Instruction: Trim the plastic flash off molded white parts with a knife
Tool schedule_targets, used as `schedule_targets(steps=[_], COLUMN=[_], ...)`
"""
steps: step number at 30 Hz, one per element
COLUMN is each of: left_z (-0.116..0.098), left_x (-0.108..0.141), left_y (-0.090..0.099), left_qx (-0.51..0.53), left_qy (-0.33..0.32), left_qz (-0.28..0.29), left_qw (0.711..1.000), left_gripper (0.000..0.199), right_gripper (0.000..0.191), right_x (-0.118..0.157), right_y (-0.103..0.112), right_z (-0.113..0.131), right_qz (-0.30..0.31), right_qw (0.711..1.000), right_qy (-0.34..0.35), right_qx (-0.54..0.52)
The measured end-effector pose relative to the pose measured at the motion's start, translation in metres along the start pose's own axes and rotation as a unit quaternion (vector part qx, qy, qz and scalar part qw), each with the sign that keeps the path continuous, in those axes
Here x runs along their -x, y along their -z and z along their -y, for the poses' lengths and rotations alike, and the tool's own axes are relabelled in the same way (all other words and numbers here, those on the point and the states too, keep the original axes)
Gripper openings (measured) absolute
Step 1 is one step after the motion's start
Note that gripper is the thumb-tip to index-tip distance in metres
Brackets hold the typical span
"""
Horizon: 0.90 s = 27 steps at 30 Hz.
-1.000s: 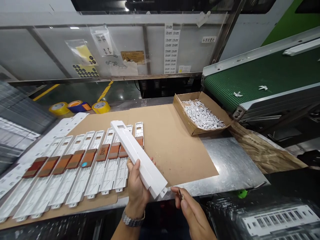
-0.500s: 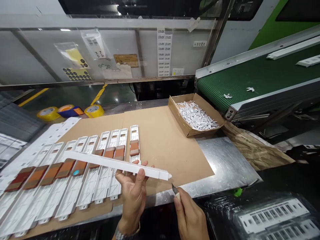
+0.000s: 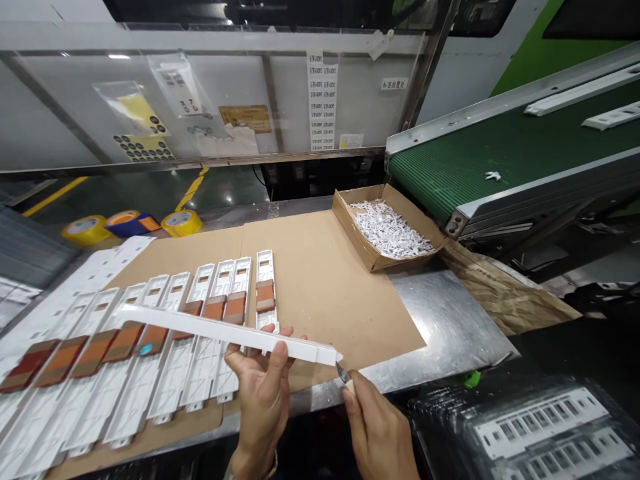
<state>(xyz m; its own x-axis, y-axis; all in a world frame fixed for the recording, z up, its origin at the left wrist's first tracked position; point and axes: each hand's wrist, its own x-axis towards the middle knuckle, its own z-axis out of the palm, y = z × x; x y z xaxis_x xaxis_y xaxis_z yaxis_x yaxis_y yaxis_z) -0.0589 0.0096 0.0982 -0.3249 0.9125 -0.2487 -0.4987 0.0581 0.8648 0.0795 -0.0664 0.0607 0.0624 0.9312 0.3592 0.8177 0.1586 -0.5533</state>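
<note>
My left hand (image 3: 265, 387) is closed around a long white plastic strip (image 3: 220, 330), thumb in front and fingers behind, holding it tilted above the table. My right hand (image 3: 377, 427) grips a small knife (image 3: 344, 375) with a pale handle and a pointed dark blade. The blade tip is at the right end of the strip; whether it touches cannot be made out. Behind and left of the strip lie several white plastic trays (image 3: 167, 380) in a slanted row, with orange-brown blocks (image 3: 125, 341) across them. One more tray (image 3: 265, 267) lies slightly apart on the right.
A cardboard box (image 3: 373, 257) of small white scraps stands at the back right, beside a green conveyor belt (image 3: 450, 167) carrying white parts. Tape rolls (image 3: 181, 223) sit at the back left. Wrapped white panels (image 3: 545, 420) lie at lower right. Cardboard (image 3: 320, 267) covers the metal table (image 3: 450, 320).
The knife blade has come up to the strip's right end, from just short of it. The view has shifted slightly, and one scrap near the belt's end is gone from sight.
</note>
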Motion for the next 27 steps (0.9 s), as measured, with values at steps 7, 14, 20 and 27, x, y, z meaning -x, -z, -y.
schedule_targets(steps=[7,14,20,27], left_z=[-0.005,-0.010,-0.013,-0.010], left_x=[0.002,0.003,0.004,0.005], left_y=[-0.002,0.001,-0.001,0.000], left_qx=[-0.014,-0.019,-0.016,-0.014], left_qy=[0.011,0.023,0.017,0.008], left_qz=[-0.007,-0.007,-0.003,-0.007], left_qw=[1.000,1.000,1.000,1.000], left_gripper=[0.060,0.060,0.059,0.057], right_gripper=[0.027,0.031,0.029,0.024], right_x=[0.002,-0.001,-0.005,0.001], right_y=[0.003,0.008,0.016,0.015], right_z=[-0.002,-0.007,-0.009,-0.004], right_qz=[0.009,-0.004,-0.005,0.045], right_qw=[0.999,0.998,1.000,0.998], right_qy=[0.027,0.011,0.009,0.049], right_qx=[0.040,0.055,0.021,0.006])
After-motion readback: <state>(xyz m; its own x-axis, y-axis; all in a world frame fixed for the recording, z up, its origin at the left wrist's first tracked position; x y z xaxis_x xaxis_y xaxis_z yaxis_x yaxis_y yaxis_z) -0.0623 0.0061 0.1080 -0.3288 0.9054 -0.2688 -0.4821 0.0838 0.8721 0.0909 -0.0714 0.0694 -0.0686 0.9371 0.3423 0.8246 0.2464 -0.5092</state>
